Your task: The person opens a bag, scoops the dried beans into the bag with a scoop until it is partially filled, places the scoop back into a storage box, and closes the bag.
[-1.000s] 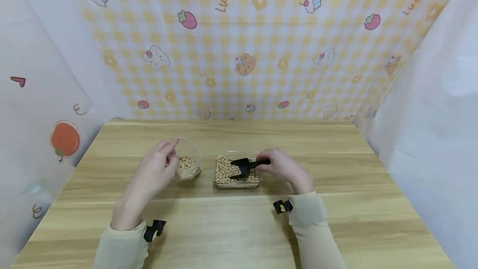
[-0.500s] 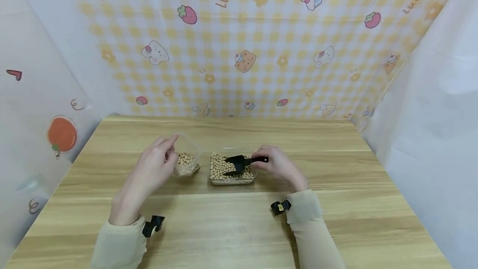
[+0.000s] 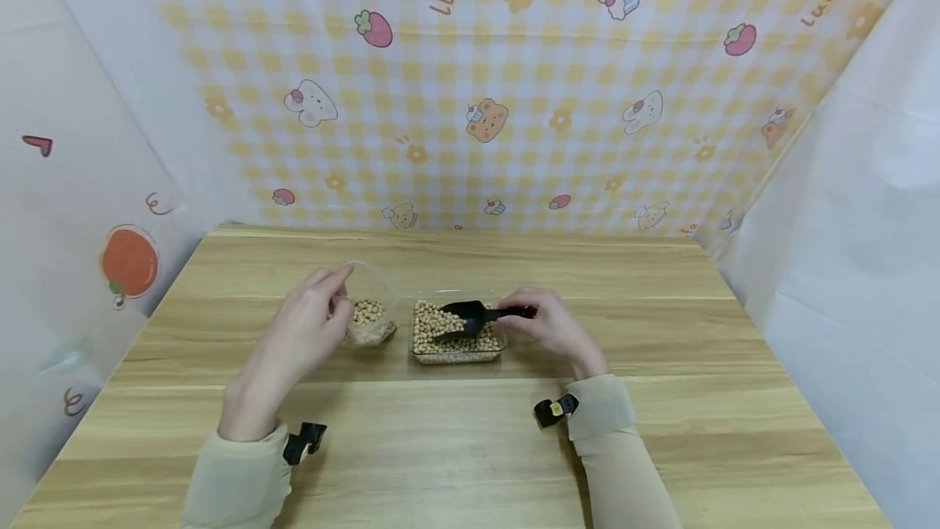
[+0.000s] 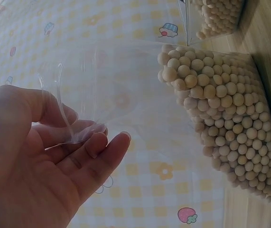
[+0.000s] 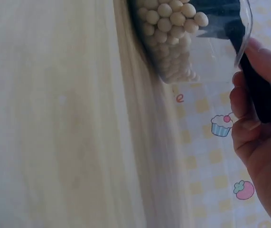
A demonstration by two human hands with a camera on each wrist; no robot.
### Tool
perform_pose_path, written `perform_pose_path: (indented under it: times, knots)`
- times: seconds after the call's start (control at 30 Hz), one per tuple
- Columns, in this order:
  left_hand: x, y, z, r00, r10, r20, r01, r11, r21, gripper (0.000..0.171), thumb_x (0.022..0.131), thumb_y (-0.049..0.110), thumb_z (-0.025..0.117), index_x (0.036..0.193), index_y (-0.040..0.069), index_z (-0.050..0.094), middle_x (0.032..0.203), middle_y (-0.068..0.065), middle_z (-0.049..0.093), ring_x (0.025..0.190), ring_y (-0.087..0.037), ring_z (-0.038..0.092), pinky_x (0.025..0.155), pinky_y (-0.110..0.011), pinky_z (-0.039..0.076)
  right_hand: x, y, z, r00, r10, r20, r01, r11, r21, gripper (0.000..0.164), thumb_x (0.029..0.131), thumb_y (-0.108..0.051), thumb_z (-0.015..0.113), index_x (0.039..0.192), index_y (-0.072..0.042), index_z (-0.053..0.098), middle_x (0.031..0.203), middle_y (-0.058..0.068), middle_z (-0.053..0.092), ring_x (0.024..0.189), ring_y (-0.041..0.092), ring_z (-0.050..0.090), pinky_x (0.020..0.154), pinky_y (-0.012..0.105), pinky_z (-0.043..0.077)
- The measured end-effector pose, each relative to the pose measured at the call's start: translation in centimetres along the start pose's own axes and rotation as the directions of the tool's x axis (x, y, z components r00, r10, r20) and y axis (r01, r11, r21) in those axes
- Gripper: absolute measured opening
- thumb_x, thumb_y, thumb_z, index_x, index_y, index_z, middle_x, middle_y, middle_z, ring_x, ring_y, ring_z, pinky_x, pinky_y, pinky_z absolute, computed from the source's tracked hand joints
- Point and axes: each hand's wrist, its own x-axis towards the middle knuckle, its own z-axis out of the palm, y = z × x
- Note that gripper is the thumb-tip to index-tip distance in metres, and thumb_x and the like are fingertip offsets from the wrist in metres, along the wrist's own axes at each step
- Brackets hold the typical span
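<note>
My left hand (image 3: 312, 321) pinches the open rim of a clear plastic bag (image 4: 126, 90), which stands on the table part filled with pale round soybeans (image 4: 235, 114). To its right is a clear rectangular container (image 3: 458, 357), also holding soybeans (image 3: 429, 325). A black scoop (image 3: 473, 315) lies in that container with its blade among the beans, some of them on the blade. My right hand (image 3: 547, 323) grips the scoop's handle (image 5: 258, 92) at the container's right rim, thumb on one side and fingers on the other.
Everything stands on a wooden table (image 3: 441, 447). A yellow checked cloth (image 3: 411, 104) hangs behind it, with white sheets (image 3: 830, 211) at the sides. Black wrist mounts (image 3: 556, 410) sit at both sleeves.
The scoop's blade has sunk into the beans and now carries some; earlier it lay bare on top. The container has shifted slightly left towards the bag. My left hand keeps its hold.
</note>
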Motion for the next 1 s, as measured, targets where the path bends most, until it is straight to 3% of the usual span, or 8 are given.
perform_pose_path:
  times: [0.17, 0.33, 0.5, 0.73, 1.0]
  knots:
    - [0.0, 0.0, 0.0, 1.0, 0.001, -0.002, -0.001, 1.0, 0.005, 0.049, 0.094, 0.003, 0.045, 0.141, -0.01, 0.044, 0.086, -0.005, 0.051, 0.066, -0.015, 0.044, 0.051, -0.026, 0.04, -0.3, -0.2, -0.4, 0.999, 0.006, -0.046, -0.002, 0.996, 0.087, 0.022, 0.085, -0.007, 0.073, 0.108, -0.006, 0.074, 0.106, 0.002, 0.068, 0.098, 0.019, 0.062, 0.085, 0.033, 0.051]
    - [0.0, 0.0, 0.0, 1.0, -0.006, 0.006, 0.006, 1.0, -0.001, 0.049, 0.094, 0.004, 0.045, 0.141, -0.009, 0.044, 0.086, -0.005, 0.051, 0.065, -0.015, 0.044, 0.05, -0.026, 0.039, -0.6, -1.0, -1.1, 0.992, 0.07, -0.102, -0.047, 0.975, 0.217, 0.02, 0.086, -0.008, 0.073, 0.106, -0.004, 0.074, 0.105, 0.008, 0.068, 0.093, 0.021, 0.062, 0.075, 0.027, 0.052]
    - [0.0, 0.0, 0.0, 1.0, -0.003, 0.003, 0.003, 1.0, -0.007, 0.049, 0.094, 0.003, 0.044, 0.141, -0.01, 0.044, 0.086, -0.006, 0.051, 0.065, -0.016, 0.044, 0.051, -0.026, 0.039, -0.7, -1.9, -1.7, 0.986, 0.067, -0.155, -0.023, 0.962, 0.272, 0.02, 0.087, -0.003, 0.071, 0.106, -0.001, 0.073, 0.103, 0.011, 0.067, 0.089, 0.019, 0.06, 0.072, 0.025, 0.05]
    - [-0.2, -0.2, -0.1, 1.0, -0.005, -0.008, 0.005, 1.0, 0.002, 0.049, 0.094, 0.004, 0.044, 0.141, -0.01, 0.044, 0.086, -0.005, 0.051, 0.064, -0.015, 0.043, 0.05, -0.026, 0.039, 0.0, -4.2, -1.8, 0.979, 0.024, -0.201, 0.032, 0.962, 0.271, 0.021, 0.086, 0.007, 0.068, 0.107, 0.007, 0.07, 0.105, 0.013, 0.066, 0.084, 0.014, 0.06, 0.067, 0.023, 0.049]
    - [0.0, -0.1, 0.0, 1.0, -0.012, 0.016, 0.012, 1.0, -0.004, 0.05, 0.093, 0.004, 0.045, 0.141, -0.01, 0.043, 0.088, -0.006, 0.052, 0.069, -0.016, 0.045, 0.054, -0.027, 0.041, 0.6, -9.1, -1.9, 0.972, -0.108, -0.206, 0.147, 0.972, 0.184, 0.021, 0.084, 0.01, 0.068, 0.104, 0.009, 0.07, 0.102, 0.017, 0.066, 0.079, 0.012, 0.056, 0.062, 0.024, 0.046]
